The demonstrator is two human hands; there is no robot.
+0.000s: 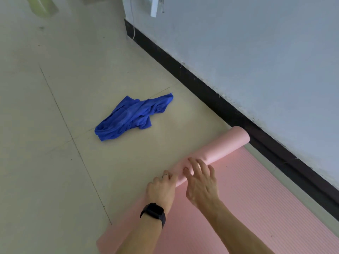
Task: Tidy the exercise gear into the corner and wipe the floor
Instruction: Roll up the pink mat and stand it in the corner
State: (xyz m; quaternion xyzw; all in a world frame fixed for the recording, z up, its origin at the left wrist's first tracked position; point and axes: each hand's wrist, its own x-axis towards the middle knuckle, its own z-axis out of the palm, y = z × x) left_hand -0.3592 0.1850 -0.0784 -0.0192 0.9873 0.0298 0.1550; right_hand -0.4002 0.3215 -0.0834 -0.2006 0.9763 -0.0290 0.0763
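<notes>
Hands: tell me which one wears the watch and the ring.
The left hand: black watch on its wrist, ring on a finger. The right hand is bare.

The pink foam exercise mat (247, 189) looks matt, finely ribbed where flat and smooth on its roll. The crumpled blue cloth (128, 118) looks soft; the pale tiled floor (45, 125) faintly glossy.
</notes>
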